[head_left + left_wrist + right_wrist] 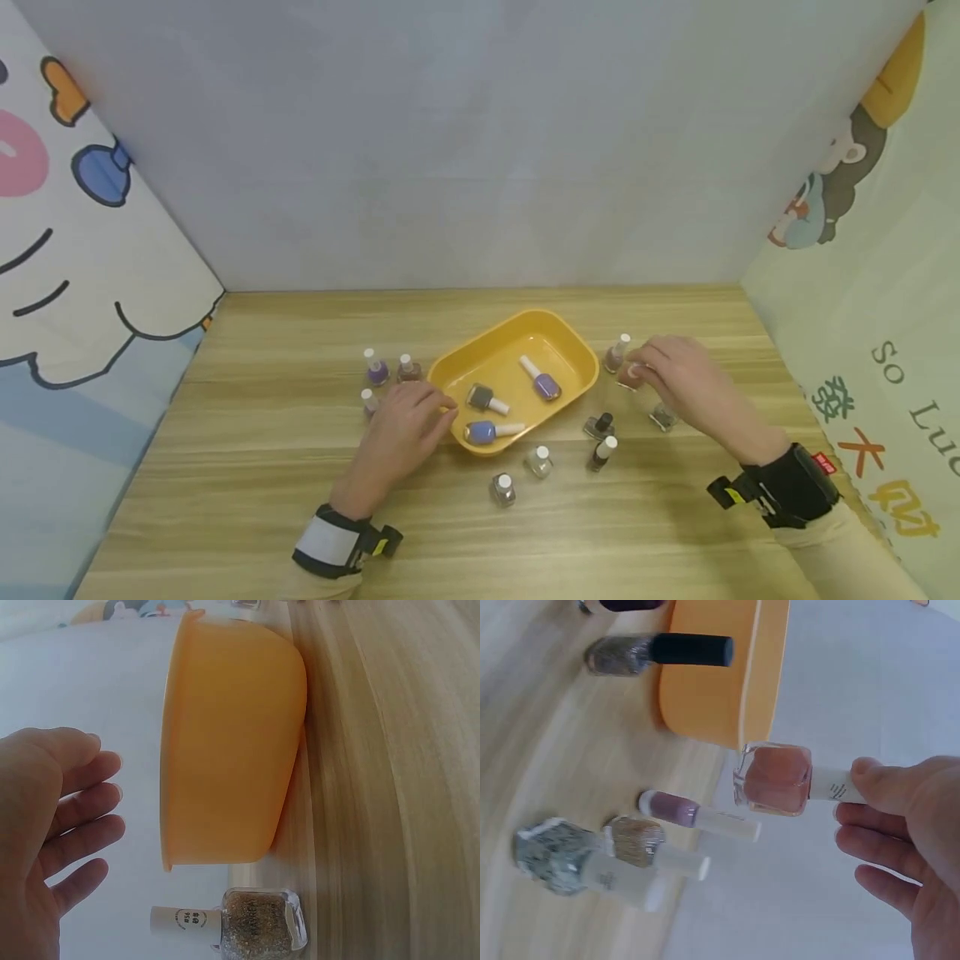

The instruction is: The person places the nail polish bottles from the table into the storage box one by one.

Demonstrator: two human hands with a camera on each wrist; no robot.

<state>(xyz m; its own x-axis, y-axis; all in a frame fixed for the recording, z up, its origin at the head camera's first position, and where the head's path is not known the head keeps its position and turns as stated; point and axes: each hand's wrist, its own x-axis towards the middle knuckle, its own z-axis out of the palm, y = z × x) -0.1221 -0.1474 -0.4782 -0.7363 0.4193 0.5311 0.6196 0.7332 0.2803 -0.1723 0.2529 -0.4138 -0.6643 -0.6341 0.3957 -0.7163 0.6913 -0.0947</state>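
Observation:
Between thumb and fingers, my right hand pinches the white cap of a peach-pink nail polish bottle; the bottle is off the table, right of the yellow tray. My left hand hovers by the tray's left end, holding nothing, its fingers loosely bent in the left wrist view. Inside the tray lie a purple nail polish, a dark grey nail polish and a blue nail polish. A glittery nail polish bottle stands near my left hand.
Several bottles stand around the tray: a purple one at the left, a clear one and a dark one in front, a black-capped one and a silvery glitter one at the right. A pale wall rises behind the table.

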